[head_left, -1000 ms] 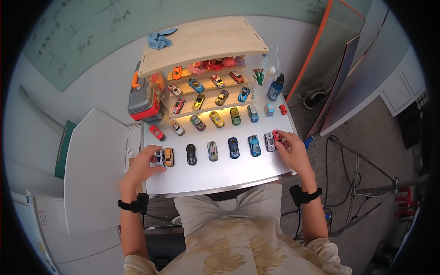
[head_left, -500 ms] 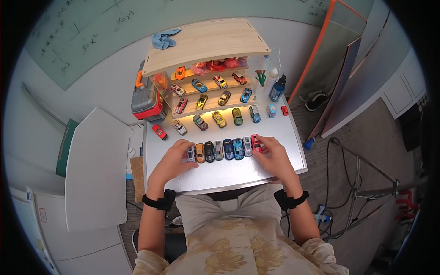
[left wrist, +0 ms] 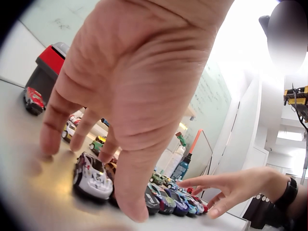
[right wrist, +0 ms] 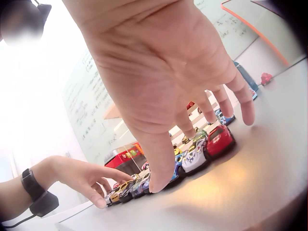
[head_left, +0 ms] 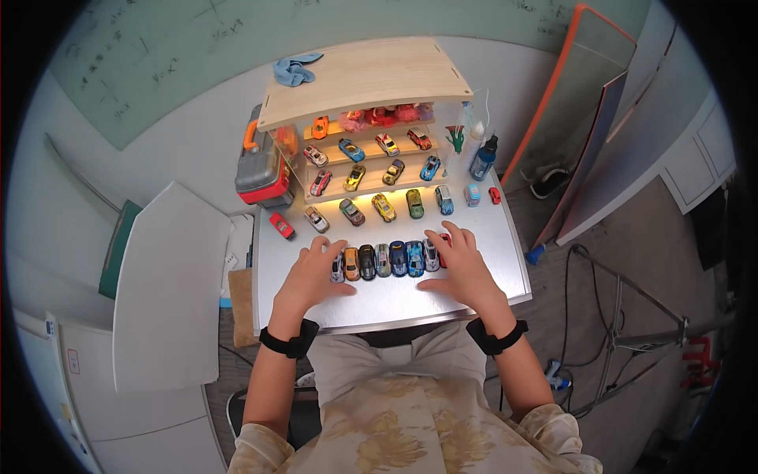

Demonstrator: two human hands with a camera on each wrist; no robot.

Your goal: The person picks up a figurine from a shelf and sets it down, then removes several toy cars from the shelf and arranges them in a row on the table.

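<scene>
Several toy cars stand side by side in a tight row, from a white car (left wrist: 94, 179) at the left end, past an orange one (head_left: 352, 264) and a dark blue one (head_left: 398, 258), to a red car (right wrist: 220, 140) at the right end. My left hand (head_left: 309, 278) hovers over the left end, its fingers spread and gripping nothing. Over the right end is my right hand (head_left: 467, 275), also spread, partly covering the red car in the head view. In the right wrist view, its fingers hang above and around the row; whether any touches a car, I cannot tell.
Behind the row, more cars, among them a yellow one (head_left: 384, 207), stand before a lit wooden shelf (head_left: 367, 67) holding further cars. A toolbox (head_left: 264, 174) is at the shelf's left; a blue bottle (head_left: 484, 158) is at its right. A red car (head_left: 282, 226) sits at the left.
The spaced cars have come together into one tight row as both hands moved inward. Since half a second ago, the fingers have spread and let go of the end cars.
</scene>
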